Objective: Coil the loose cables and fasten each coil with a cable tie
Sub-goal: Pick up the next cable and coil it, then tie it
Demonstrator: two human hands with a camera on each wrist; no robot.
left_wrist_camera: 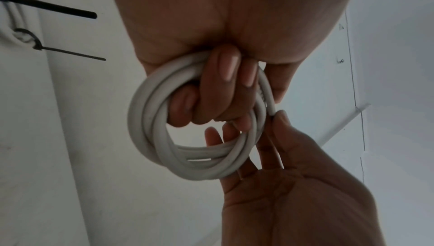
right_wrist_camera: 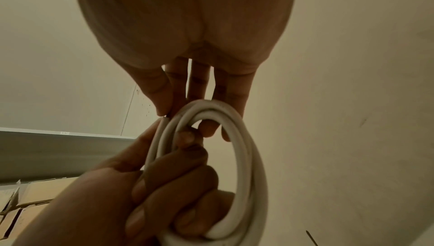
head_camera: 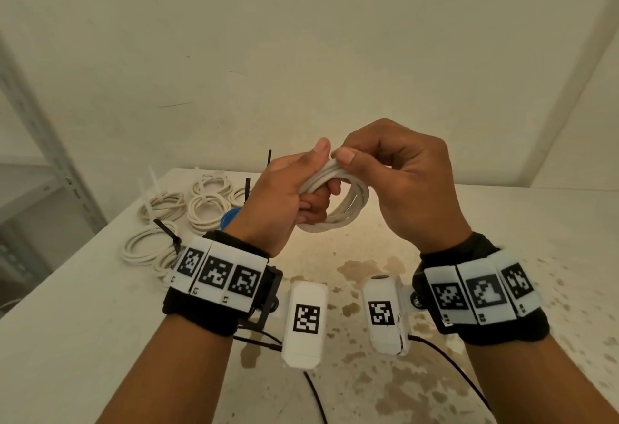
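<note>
A white cable coil (head_camera: pixel 348 209) of several loops is held in the air above the table, between both hands. My left hand (head_camera: pixel 318 179) grips the coil's left side, fingers curled through the loops (left_wrist_camera: pixel 150 120) and thumb on top. My right hand (head_camera: pixel 351 164) meets it at the top, where the thumb and the fingers behind pinch the loose cable end (left_wrist_camera: pixel 272 112) against the coil. In the right wrist view the coil (right_wrist_camera: pixel 244 157) hangs from the right hand's fingers (right_wrist_camera: pixel 197 86), with the left hand (right_wrist_camera: pixel 164 185) wrapped round it below. No tie shows on this coil.
Several white coils (head_camera: pixel 204 209) lie at the table's back left, some with black tie tails (head_camera: pixel 166 231) sticking up, and a blue coil (head_camera: pixel 229 217) is among them. The white table (head_camera: pixel 368 373) is stained near me. A metal shelf (head_camera: pixel 43 155) stands at the left, and a wall is behind.
</note>
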